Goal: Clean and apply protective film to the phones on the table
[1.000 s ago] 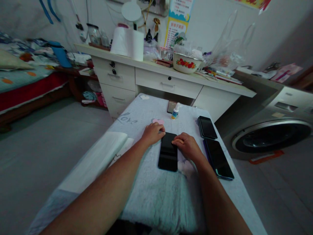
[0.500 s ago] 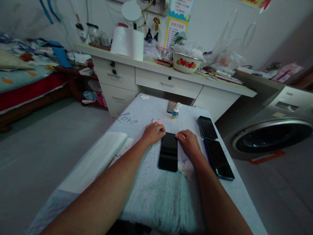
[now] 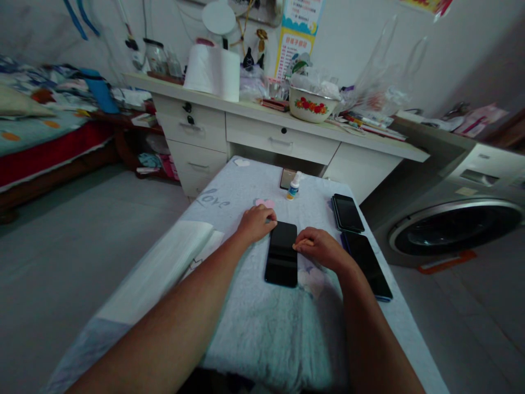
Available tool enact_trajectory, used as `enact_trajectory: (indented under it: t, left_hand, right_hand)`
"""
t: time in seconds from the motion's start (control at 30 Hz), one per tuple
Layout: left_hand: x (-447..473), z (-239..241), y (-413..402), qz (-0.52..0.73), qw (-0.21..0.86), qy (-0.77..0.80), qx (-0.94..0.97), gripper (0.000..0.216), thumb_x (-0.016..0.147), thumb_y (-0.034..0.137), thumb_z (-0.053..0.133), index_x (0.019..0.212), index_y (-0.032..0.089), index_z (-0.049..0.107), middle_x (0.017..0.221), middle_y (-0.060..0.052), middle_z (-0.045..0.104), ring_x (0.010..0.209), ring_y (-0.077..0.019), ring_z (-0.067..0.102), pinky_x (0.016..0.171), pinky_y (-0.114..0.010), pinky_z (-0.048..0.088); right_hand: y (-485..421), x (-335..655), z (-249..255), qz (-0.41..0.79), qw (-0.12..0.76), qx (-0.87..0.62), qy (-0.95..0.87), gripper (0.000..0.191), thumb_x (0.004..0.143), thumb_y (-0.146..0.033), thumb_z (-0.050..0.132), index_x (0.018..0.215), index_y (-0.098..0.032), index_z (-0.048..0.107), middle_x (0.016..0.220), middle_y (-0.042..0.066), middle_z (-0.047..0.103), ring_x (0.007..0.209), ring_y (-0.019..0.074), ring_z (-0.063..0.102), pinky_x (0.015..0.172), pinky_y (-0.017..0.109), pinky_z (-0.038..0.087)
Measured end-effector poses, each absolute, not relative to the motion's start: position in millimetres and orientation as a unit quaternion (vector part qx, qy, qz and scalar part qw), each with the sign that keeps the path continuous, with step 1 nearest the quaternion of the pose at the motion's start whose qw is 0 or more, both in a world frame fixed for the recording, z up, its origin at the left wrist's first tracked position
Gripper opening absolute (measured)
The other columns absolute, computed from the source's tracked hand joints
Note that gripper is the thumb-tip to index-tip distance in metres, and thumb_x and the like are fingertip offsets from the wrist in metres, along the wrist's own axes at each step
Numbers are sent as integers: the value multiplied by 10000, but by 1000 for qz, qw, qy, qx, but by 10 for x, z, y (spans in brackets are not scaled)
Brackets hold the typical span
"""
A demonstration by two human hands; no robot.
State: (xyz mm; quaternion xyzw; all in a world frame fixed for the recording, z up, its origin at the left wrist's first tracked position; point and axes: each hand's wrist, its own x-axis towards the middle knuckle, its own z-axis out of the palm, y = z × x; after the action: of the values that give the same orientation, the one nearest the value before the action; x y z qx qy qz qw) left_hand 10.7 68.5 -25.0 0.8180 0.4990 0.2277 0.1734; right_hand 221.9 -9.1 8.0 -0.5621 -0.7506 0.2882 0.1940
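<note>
A black phone [image 3: 281,253] lies flat, screen up, on the pale cloth-covered table [image 3: 262,323]. My left hand [image 3: 256,222] rests at its top left corner with the fingers curled against the phone's edge. My right hand [image 3: 321,248] sits at the phone's right edge, fingers pinched on a small orange-tan thing that touches the screen's rim. What that thing is I cannot make out.
Two more dark phones [image 3: 347,213] [image 3: 367,265] lie along the table's right side. A small spray bottle [image 3: 294,186] and a pink heart pad [image 3: 264,203] stand beyond my hands. A folded white cloth [image 3: 164,268] lies left. A desk [image 3: 279,137] and washing machine [image 3: 455,219] stand behind.
My right hand slid from the phone's top right corner down along its right edge. The left hand and the phone stayed put.
</note>
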Motion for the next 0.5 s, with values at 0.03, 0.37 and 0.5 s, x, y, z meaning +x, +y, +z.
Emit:
enact_trajectory:
  t: [0.03,0.37,0.5]
  left_hand:
    - [106,-251,685,227,173,499,818,174,805,329,552,879,230,675,992,-44,622,975,-205,566,881,-346,418]
    - [109,-269,697,227,168,503,817,171,802,332,559,881,235,675,1002,-41,622,977,-207,565,874,-347,422]
    - [108,-267,696,227,169,502,817,168,803,329,559,877,232,673,995,-40,624,979,-207,564,876,-346,420]
  right_hand:
    - [-105,2212,97,297,186,-557,-752,68,764,-206,626,796,-184,683,827,17,660,776,141,594,705,245,426]
    - [-201,2130,229,304,140,-523,-783,49,765,-186,657,763,-189,705,813,11,611,753,128,577,699,236,420]
    - [-216,2074,268,289,138,-519,-793,37,761,-165,674,753,-185,703,801,12,597,750,126,570,699,234,414]
